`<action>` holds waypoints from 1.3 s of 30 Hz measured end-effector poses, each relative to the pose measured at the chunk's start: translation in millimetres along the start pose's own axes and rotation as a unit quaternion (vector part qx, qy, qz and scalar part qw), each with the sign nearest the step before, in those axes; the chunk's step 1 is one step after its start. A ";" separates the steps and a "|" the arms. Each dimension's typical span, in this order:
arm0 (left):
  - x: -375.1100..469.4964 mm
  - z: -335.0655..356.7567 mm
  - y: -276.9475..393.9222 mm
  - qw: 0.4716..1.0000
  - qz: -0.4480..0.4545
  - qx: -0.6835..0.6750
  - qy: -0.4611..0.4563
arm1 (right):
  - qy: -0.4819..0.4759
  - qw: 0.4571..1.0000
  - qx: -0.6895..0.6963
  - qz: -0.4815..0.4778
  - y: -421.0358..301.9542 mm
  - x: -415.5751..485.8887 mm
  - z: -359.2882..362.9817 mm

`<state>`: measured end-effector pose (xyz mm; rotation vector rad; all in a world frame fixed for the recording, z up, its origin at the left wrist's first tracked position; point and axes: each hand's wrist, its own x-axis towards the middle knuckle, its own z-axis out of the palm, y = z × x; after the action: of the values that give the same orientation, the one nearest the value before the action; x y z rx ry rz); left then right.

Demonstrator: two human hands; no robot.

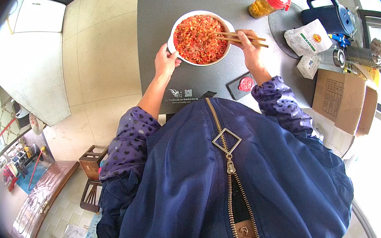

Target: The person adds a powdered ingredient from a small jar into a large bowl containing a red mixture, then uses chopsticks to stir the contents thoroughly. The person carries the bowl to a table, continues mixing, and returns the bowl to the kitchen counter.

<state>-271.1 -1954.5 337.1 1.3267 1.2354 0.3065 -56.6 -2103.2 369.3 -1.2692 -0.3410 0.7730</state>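
Note:
A white two-handled bowl (187,62) stands on the dark grey table (153,10), filled with chopped red chili mixed with pale bits (198,37). My left hand (166,62) grips the bowl's left handle, thumb over the rim. Wooden chopsticks (255,41) lie in my right hand (250,47), at the bowl's right side. Their tips touch or sink into the red mixture; how deep is hidden. Below my right hand a dark phone (234,89) lies on the table with a round red object (245,84) on it.
To the right are a red-lidded jar (265,4), a dark blue pitcher (323,15), a white bag (308,38) and a glass bottle (331,57). A cardboard box (336,97) stands at the table's right edge. Wooden stools (93,161) stand on the floor to the left.

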 end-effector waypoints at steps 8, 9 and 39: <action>-2.2 -1.1 1.6 1.000 -0.004 -0.016 -0.004 | -0.135 0.922 -0.308 -0.193 -52.2 -31.0 25.6; -2.3 -1.3 2.0 1.000 -0.004 -0.005 -0.008 | -0.142 0.908 -0.328 -0.219 -54.7 -34.1 28.9; 0.4 -1.5 -0.6 1.000 0.002 -0.007 -0.005 | -0.332 0.845 -0.372 -0.195 -31.6 -50.5 19.0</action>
<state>-272.5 -1953.6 336.7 1.3168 1.2209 0.3105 -93.8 -2127.0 413.7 -1.5285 -1.5406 0.7242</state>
